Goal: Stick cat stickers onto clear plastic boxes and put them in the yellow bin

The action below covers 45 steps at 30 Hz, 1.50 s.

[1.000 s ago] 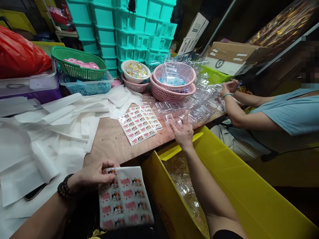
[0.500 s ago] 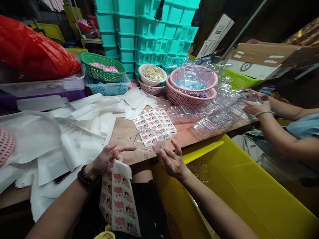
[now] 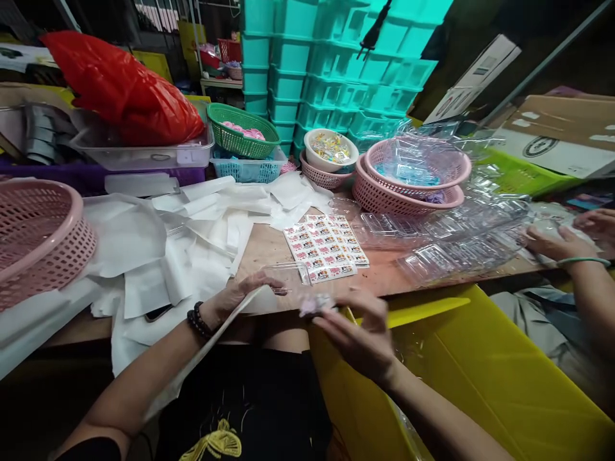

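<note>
My left hand (image 3: 243, 294), with a dark bead bracelet at the wrist, is closed on a curled sticker sheet (image 3: 211, 342), whose pale side faces me. A clear plastic package (image 3: 291, 272) sticks out beyond its fingers, apparently held in the same hand. Just to the right, my right hand (image 3: 362, 326) pinches a small blurred pinkish sticker (image 3: 316, 305) between thumb and fingers. Behind them, printed sticker sheets (image 3: 327, 246) with cartoon figures lie overlapping on the wooden table (image 3: 262, 246).
White backing sheets (image 3: 192, 230) cover the left of the table beside a pink basket (image 3: 43, 237). Clear plastic packages (image 3: 446, 250) and stacked pink baskets (image 3: 408, 198) stand right. A yellow box (image 3: 461, 358) is below the edge. Another person's hands (image 3: 560, 243) work far right.
The view has turned left. My right hand has moved off the clear package and now pinches a sticker. The package is at my left hand, and the hanging sticker sheet has swung leftward, printed side away.
</note>
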Each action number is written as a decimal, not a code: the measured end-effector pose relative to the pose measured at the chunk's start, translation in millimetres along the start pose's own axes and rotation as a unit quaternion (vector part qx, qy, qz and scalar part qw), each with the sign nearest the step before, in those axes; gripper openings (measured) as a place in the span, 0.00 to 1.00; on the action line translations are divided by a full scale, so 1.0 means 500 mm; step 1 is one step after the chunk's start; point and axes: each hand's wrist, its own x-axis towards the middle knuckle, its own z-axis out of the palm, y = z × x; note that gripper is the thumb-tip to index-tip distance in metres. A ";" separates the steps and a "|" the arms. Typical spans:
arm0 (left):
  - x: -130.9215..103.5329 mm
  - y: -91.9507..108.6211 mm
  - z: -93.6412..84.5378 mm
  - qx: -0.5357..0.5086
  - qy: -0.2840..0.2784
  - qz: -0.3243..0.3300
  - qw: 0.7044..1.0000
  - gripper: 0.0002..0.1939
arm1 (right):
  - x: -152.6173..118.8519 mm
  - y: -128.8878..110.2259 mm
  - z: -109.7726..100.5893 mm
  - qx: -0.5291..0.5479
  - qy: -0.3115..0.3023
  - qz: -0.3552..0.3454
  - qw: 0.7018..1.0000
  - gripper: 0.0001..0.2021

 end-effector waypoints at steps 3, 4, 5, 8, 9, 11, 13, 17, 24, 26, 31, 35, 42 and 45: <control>-0.012 0.002 0.014 0.019 0.020 0.063 0.998 0.33 | 0.035 -0.019 -0.038 0.086 0.117 0.256 0.956 0.11; -0.015 0.004 0.018 0.044 0.026 0.080 0.996 0.34 | 0.051 -0.021 -0.049 0.140 0.109 0.323 0.930 0.06; -0.018 0.007 0.023 0.076 0.031 0.095 0.992 0.35 | 0.069 -0.022 -0.057 0.203 0.078 0.377 0.900 0.03; -0.025 0.013 0.035 0.147 0.041 0.123 0.981 0.36 | 0.113 -0.018 -0.060 0.374 -0.066 0.479 0.791 0.12; -0.026 0.013 0.037 0.154 0.042 0.122 0.980 0.36 | 0.122 -0.016 -0.054 0.410 -0.102 0.499 0.757 0.14; -0.028 0.013 0.041 0.159 0.047 0.113 0.980 0.38 | 0.133 -0.010 -0.038 0.451 -0.144 0.519 0.711 0.17; -0.029 0.011 0.043 0.164 0.057 0.106 0.979 0.39 | 0.136 -0.004 -0.020 0.474 -0.163 0.524 0.688 0.19; -0.028 0.009 0.042 0.167 0.070 0.104 0.978 0.40 | 0.136 0.005 0.003 0.485 -0.197 0.532 0.665 0.21; -0.023 0.006 0.039 0.163 0.076 0.102 0.978 0.41 | 0.138 0.007 0.007 0.469 -0.208 0.542 0.665 0.21; -0.022 0.004 0.038 0.162 0.075 0.103 0.979 0.40 | 0.136 0.007 0.009 0.469 -0.207 0.545 0.663 0.21; -0.022 -0.001 0.038 0.146 0.071 0.099 0.982 0.41 | 0.131 0.009 0.012 0.454 -0.214 0.542 0.674 0.20; -0.019 -0.003 0.043 0.150 0.084 0.108 0.979 0.38 | 0.127 -0.001 0.009 0.356 -0.239 0.492 0.757 0.16; -0.027 -0.002 0.050 0.193 0.076 0.125 0.970 0.35 | 0.124 -0.022 -0.007 0.015 -0.228 0.414 0.881 0.37; -0.026 -0.008 0.050 0.250 -0.007 0.097 0.963 0.40 | 0.100 0.005 -0.027 0.226 -0.311 0.395 0.834 0.33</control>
